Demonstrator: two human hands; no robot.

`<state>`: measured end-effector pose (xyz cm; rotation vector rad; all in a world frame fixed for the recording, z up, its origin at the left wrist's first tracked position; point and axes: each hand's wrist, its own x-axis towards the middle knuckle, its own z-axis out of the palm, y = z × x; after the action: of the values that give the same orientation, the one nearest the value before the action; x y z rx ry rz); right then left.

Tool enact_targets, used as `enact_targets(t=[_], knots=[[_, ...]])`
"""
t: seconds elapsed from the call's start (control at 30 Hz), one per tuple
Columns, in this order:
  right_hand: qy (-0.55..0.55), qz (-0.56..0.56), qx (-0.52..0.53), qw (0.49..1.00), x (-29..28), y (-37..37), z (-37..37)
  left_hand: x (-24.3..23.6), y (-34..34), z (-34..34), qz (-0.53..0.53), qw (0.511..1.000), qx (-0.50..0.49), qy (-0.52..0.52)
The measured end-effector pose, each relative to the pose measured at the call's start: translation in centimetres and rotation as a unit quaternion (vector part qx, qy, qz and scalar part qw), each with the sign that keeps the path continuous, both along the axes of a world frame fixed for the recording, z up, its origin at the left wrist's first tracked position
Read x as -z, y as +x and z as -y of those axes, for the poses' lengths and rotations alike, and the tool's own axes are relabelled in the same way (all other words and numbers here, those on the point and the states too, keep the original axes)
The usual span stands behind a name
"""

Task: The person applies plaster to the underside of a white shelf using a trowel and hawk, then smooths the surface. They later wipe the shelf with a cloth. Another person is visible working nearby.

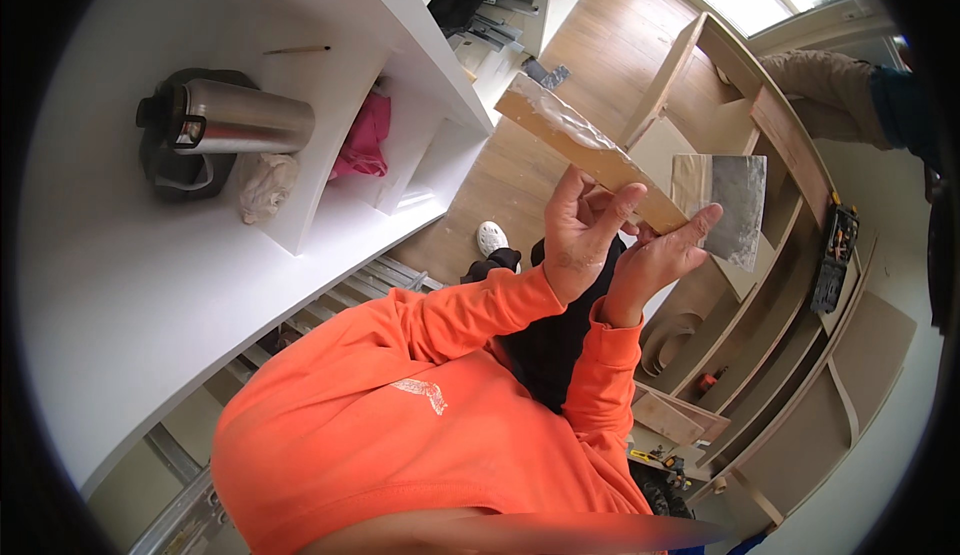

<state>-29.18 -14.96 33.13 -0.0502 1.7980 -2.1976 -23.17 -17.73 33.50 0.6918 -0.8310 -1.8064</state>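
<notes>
Both my hands are raised at chest height, in orange sleeves. My left hand point(578, 245) grips a narrow wooden board point(595, 160) by its lower part, its thumb along the near face. White putty point(565, 118) is smeared along the board's upper side. Close beside it, my right hand point(655, 265) is closed on a broad putty knife, its wide, flat blade point(738, 205) standing out to the right, grey and streaked. The knife's handle is hidden in the hand. The board's lower end reaches my right hand; whether they touch I cannot tell.
On the white shelf at left stand a steel flask point(245, 117), a crumpled cloth or bag point(268, 187) and a thin brush point(297, 50). A pink cloth point(366, 135) lies in a compartment. A metal ladder point(345, 290) is below me. Wooden cabinet frames point(770, 285) and another person point(835, 95) are at right.
</notes>
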Motion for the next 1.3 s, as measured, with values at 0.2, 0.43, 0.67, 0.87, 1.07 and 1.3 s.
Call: enact_targets(t=[0.2, 0.43, 0.67, 0.87, 1.07, 1.3], knots=[[0.0, 0.015, -0.074, 0.997, 2.5, -2.9, 1.5, 4.9, 1.9, 0.5, 0.111, 0.992, 0.052, 0.0], [0.084, -0.088, -0.016, 0.992, 2.0, -9.9, 2.1, 7.4, 21.2, 1.7, 0.79, 0.51, 0.24, -0.242], [0.061, -0.122, -0.045, 0.99, 2.9, -16.7, 4.7, -2.5, 31.6, 0.0, 0.868, 0.061, 0.398, -0.292], [-0.037, -0.094, -0.093, 0.99, 5.5, -22.2, 7.0, -7.4, 33.3, 1.8, 0.842, -0.053, 0.452, -0.29], [0.13, -0.358, -0.179, 0.907, 0.4, -27.8, 8.5, -7.1, 35.3, 2.5, 0.858, 0.054, 0.446, -0.25], [0.028, -0.041, -0.119, 0.992, -13.2, -25.1, 11.0, -6.8, 34.8, 2.7, 0.853, 0.127, 0.484, -0.15]])
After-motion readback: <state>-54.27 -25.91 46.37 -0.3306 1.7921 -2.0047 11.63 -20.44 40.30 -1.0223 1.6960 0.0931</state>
